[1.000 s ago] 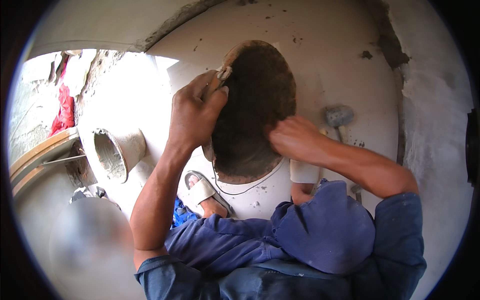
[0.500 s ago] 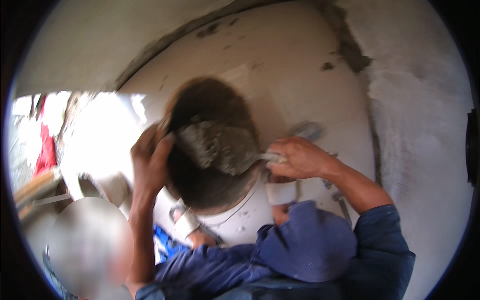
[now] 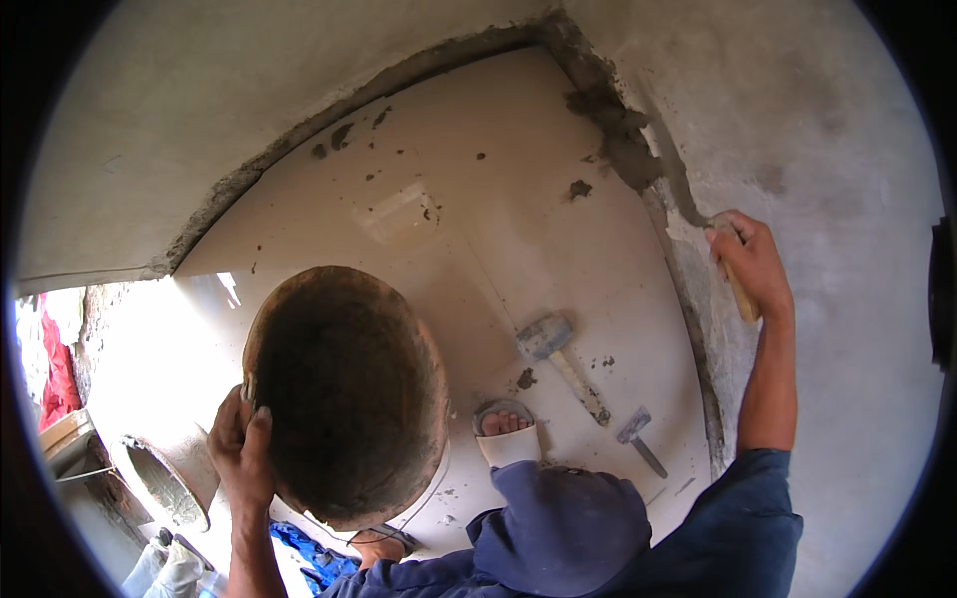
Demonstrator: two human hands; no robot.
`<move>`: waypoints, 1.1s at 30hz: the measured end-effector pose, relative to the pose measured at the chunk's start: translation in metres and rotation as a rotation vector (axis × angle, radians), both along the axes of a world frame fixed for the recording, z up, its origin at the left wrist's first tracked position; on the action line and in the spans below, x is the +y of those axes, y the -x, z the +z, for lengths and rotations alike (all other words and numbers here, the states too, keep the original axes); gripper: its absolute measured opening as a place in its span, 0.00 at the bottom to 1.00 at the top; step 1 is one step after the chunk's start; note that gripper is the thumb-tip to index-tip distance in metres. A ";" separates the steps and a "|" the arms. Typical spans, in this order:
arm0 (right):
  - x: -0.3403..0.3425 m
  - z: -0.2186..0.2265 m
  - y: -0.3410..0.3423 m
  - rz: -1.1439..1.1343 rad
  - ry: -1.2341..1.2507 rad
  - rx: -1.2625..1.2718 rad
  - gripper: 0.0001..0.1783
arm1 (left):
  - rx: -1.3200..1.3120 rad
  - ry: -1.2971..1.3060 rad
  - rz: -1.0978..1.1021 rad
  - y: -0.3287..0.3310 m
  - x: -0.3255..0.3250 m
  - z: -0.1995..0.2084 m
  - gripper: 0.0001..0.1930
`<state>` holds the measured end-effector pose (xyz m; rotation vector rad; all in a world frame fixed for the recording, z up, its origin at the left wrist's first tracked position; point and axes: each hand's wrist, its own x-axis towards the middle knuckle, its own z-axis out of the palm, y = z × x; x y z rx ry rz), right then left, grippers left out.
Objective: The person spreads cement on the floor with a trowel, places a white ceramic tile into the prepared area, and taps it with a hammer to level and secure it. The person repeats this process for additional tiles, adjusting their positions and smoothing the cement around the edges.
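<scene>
My left hand [image 3: 242, 450] grips the left rim of a worn, mortar-stained bucket [image 3: 433, 374], fingers outside and thumb over the edge. The bucket tilts so its dark inside faces me. My right hand [image 3: 755, 261] is closed around the wooden handle of a trowel [image 3: 682, 184]. Its narrow blade lies against the right wall, just beside wet grey mortar [image 3: 626, 145] packed along the joint between wall and floor.
On the pale floor [image 3: 478, 239] lie a mallet [image 3: 546, 339] and a smaller hammer [image 3: 635, 427], right of my sandalled foot [image 3: 506, 434]. Mortar crumbs are scattered about. A second bucket [image 3: 164, 483] lies at left, near blue cloth [image 3: 309, 558]. Walls [image 3: 847, 319] close in behind and right.
The trowel has left the bucket, where it was in a mass of mortar, and moved up and right to the wall. The bucket sits lower and further left in view, my left hand still on it.
</scene>
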<state>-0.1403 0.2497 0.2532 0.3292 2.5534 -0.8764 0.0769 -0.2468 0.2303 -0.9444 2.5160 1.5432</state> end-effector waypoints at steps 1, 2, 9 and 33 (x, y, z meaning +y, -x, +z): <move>-0.001 0.001 -0.011 0.119 -0.023 0.011 0.16 | -0.034 0.050 -0.043 0.005 0.001 0.000 0.18; -0.011 -0.004 -0.020 0.253 -0.007 0.030 0.16 | -0.104 0.169 -0.029 0.006 0.003 0.002 0.17; -0.217 -0.071 -0.079 1.285 -0.113 0.425 0.08 | 0.022 0.166 -0.087 0.017 0.013 -0.003 0.19; -0.152 -0.100 -0.037 0.685 0.494 -0.228 0.19 | -0.051 -0.016 0.067 -0.023 -0.022 -0.007 0.22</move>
